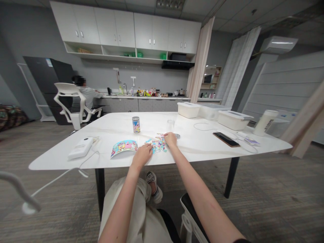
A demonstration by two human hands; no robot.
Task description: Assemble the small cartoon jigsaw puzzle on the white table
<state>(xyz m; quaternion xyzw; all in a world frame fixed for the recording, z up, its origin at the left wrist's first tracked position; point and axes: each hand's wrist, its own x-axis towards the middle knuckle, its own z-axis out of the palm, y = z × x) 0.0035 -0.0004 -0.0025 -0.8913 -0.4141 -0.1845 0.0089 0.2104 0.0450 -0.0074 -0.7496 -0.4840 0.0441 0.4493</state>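
Observation:
A loose heap of small colourful puzzle pieces [158,145] lies on the white table [192,148] in front of me. My left hand [143,154] is at the heap's left edge, its fingers bent together and touching the pieces. At the upper right of the heap, my right hand [171,139] has its thumb and fingertips pinched; what they hold is too small to make out. Left of the heap lies a curved, brightly printed picture sheet [124,146]. Behind the hands stand a closed printed can [136,125] and a clear jar [170,125]. A round silvery lid [178,136] lies beside my right hand.
A white device [81,148] with a cable sits at the left. To the right are a phone [226,139], lidded bins [188,110] [234,120], a white bottle [265,123] and loose cables. Beyond the table, a person sits on a white chair [72,96] by the counter.

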